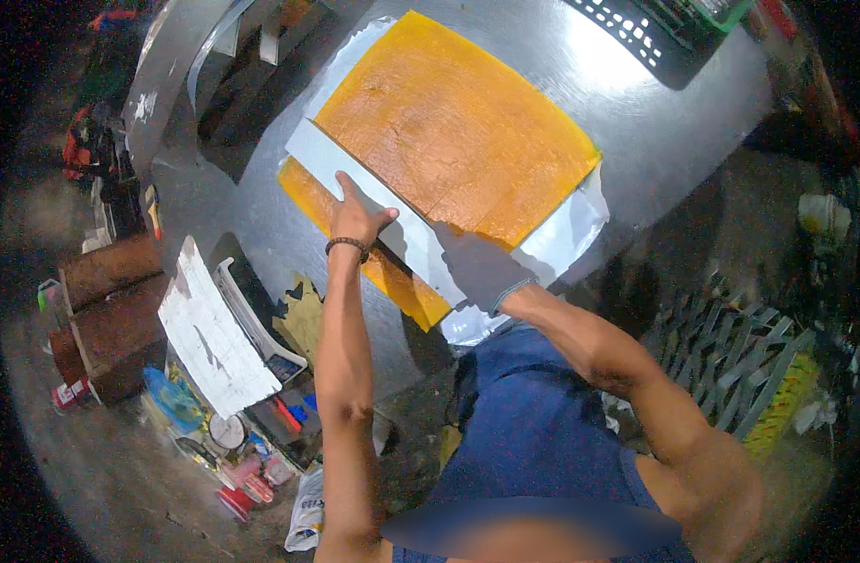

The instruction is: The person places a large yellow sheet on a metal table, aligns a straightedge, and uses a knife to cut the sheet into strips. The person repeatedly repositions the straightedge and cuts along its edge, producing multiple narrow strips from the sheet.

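Note:
A large orange-yellow slab (458, 122) with a glossy, slightly uneven top lies on a white sheet (580, 220). Across its near-left part rests a long, flat, pale grey straightedge (322, 150), and a narrow strip (402, 286) of the slab shows on the near side of it. My left hand (359, 220), bare and with a beaded bracelet at the wrist, presses down on the straightedge with thumb and forefinger spread. At the straightedge's far edge, near its right end, is my right hand (481, 267) in a grey glove. Its fingers are closed, and whatever they hold is hidden.
Beneath everything is a shiny metal table (655, 178). A dark perforated crate (636, 38) stands at its far right. To the left are a worn white board (214, 333), a brown box (115, 310) and jumbled small items (228, 432). A metal lattice (730, 357) stands at the right.

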Demonstrator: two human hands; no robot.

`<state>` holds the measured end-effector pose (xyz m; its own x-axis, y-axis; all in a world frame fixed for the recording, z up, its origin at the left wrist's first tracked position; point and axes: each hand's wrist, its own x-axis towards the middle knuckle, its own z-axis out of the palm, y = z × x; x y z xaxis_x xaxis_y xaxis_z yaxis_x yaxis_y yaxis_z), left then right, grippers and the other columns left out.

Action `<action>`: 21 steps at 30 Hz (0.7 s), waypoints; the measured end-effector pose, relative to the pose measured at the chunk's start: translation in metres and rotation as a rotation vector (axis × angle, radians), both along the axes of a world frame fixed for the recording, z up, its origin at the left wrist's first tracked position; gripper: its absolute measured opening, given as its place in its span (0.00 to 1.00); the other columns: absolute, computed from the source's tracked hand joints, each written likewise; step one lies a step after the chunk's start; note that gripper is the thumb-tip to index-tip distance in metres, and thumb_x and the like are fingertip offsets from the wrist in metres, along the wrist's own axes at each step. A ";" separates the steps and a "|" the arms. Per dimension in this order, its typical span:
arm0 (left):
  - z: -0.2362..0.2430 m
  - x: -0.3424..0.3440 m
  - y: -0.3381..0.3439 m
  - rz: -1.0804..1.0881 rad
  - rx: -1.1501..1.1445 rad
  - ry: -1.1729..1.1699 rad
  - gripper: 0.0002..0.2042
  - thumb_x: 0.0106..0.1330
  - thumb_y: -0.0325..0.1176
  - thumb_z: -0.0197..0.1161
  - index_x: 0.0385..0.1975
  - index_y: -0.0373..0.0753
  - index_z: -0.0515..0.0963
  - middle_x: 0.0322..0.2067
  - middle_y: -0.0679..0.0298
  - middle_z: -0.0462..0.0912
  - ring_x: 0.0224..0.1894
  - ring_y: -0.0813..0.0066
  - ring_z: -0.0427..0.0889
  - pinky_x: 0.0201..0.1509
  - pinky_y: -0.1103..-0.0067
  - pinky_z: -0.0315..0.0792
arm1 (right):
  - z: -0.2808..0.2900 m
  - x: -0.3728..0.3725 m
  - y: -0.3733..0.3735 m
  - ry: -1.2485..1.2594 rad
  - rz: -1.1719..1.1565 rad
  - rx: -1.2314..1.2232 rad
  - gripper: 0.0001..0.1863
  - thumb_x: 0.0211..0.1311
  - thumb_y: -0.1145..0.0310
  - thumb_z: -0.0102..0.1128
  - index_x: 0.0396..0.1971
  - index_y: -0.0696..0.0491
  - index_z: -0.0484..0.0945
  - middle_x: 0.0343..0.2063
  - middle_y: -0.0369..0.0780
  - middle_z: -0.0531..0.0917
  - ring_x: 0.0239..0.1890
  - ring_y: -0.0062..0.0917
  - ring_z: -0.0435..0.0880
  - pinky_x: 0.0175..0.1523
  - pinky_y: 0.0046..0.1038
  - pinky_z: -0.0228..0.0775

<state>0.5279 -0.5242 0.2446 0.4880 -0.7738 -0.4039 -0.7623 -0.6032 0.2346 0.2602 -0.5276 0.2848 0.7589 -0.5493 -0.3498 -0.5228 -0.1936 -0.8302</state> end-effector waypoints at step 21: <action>0.006 -0.001 -0.007 0.023 -0.002 0.045 0.62 0.51 0.44 0.80 0.76 0.32 0.37 0.54 0.30 0.77 0.57 0.39 0.79 0.61 0.62 0.75 | 0.012 -0.048 0.022 0.133 0.037 -0.038 0.24 0.73 0.68 0.49 0.66 0.56 0.59 0.42 0.60 0.81 0.44 0.56 0.83 0.45 0.51 0.76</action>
